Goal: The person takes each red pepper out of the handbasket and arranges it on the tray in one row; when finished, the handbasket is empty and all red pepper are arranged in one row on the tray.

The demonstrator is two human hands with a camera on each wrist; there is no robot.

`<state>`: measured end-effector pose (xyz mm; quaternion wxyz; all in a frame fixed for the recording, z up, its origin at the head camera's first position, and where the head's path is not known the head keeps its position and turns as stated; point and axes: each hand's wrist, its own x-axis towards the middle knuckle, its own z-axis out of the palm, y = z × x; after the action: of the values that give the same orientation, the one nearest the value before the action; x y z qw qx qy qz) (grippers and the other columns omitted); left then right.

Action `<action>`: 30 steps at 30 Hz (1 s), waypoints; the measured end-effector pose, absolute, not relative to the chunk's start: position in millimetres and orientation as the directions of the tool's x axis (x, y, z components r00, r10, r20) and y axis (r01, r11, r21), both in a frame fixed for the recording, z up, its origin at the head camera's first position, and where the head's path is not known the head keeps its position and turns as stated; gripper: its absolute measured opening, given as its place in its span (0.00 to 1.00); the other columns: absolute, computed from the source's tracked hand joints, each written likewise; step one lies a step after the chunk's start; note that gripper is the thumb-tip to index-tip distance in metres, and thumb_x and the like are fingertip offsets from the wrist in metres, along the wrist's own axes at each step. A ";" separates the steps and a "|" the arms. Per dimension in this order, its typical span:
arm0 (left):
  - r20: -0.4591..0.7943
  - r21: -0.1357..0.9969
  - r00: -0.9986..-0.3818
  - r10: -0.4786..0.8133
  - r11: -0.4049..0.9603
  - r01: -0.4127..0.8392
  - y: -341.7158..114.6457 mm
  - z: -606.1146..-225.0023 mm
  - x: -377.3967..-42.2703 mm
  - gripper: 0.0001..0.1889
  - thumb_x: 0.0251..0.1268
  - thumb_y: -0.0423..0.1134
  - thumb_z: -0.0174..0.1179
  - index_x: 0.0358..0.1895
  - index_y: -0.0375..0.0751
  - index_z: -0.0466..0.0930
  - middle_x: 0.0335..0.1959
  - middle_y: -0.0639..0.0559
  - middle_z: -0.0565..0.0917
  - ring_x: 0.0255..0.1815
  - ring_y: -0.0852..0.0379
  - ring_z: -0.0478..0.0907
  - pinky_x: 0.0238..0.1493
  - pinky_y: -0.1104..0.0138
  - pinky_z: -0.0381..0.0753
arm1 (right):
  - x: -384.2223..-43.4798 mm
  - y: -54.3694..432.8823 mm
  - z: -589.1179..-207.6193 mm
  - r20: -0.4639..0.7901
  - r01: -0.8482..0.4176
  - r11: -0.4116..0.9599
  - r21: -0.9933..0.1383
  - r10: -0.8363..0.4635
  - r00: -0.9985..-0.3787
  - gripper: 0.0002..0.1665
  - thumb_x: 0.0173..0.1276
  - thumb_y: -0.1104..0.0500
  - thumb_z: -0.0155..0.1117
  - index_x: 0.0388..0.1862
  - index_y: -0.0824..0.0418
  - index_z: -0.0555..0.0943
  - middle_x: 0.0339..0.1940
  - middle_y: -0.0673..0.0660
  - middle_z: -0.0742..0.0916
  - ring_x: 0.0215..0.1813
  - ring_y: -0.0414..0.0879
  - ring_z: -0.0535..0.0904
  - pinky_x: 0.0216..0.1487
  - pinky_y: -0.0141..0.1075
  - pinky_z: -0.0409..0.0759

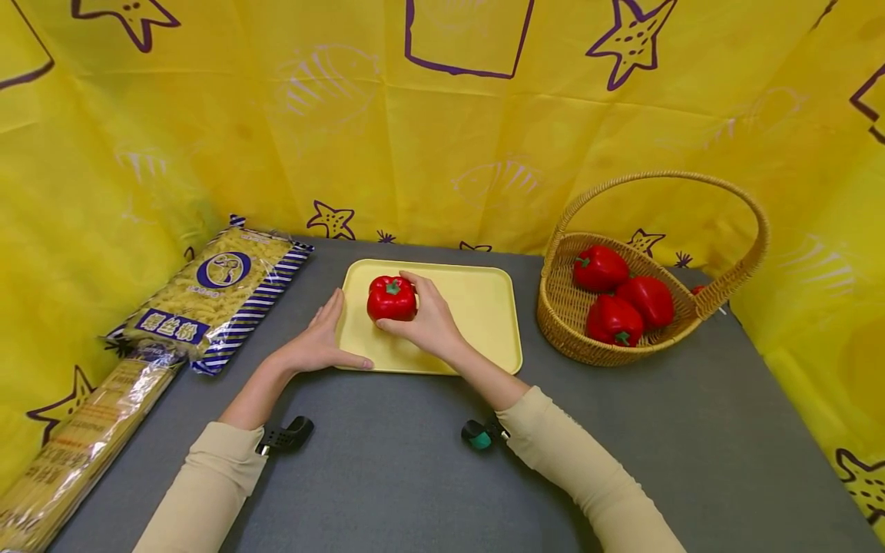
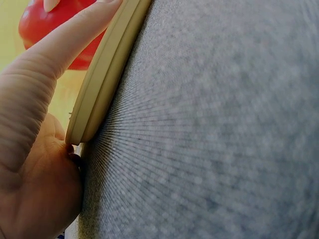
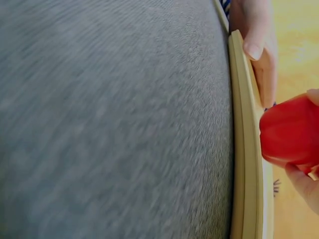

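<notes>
A red bell pepper [image 1: 391,299] with a green stem is on the left part of the pale yellow tray [image 1: 477,319]. My right hand [image 1: 430,319] grips it, thumb at the front and fingers at the back right; the right wrist view also shows the pepper [image 3: 291,132] between thumb and fingers. Along the tray's left end lies my left hand [image 1: 314,346], its fingers fairly straight against the side. Its thumb [image 2: 60,42] rests on the tray's front rim in the left wrist view.
To the right stands a wicker basket [image 1: 567,342] with a tall handle, holding several red peppers [image 1: 646,299]. A bag of spiral pasta [image 1: 221,284] and a long pack of noodles [image 1: 90,430] lie at left. Yellow patterned cloth [image 1: 415,153] hangs behind the grey table [image 1: 387,476].
</notes>
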<state>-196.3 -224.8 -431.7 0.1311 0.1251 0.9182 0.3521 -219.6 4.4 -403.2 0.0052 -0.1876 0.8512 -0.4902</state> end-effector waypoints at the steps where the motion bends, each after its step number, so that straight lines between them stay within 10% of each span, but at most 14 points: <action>1: -0.150 0.679 -0.935 0.322 0.721 0.139 -224.9 -431.7 -196.4 0.74 0.42 0.61 0.75 0.76 0.34 0.24 0.78 0.37 0.27 0.77 0.38 0.27 0.72 0.43 0.31 | -220.5 2.8 -403.4 0.168 -0.305 0.443 -0.843 -0.321 -0.932 0.50 0.52 0.50 0.79 0.72 0.56 0.65 0.65 0.56 0.74 0.64 0.50 0.72 0.60 0.45 0.75; 30: -0.041 0.694 -0.946 0.322 0.690 0.205 -223.7 -432.4 -199.1 0.70 0.41 0.57 0.77 0.78 0.38 0.32 0.78 0.34 0.39 0.75 0.28 0.29 0.68 0.35 0.31 | -231.2 -47.8 -406.8 0.234 -0.385 0.478 -0.790 -0.345 -0.909 0.51 0.54 0.51 0.77 0.72 0.61 0.62 0.64 0.57 0.73 0.63 0.48 0.70 0.59 0.38 0.75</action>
<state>-199.1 -223.7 -432.4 0.0798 0.1441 0.9158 0.3662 -231.2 -47.8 -406.8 -0.0212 -0.2125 0.8593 -0.4648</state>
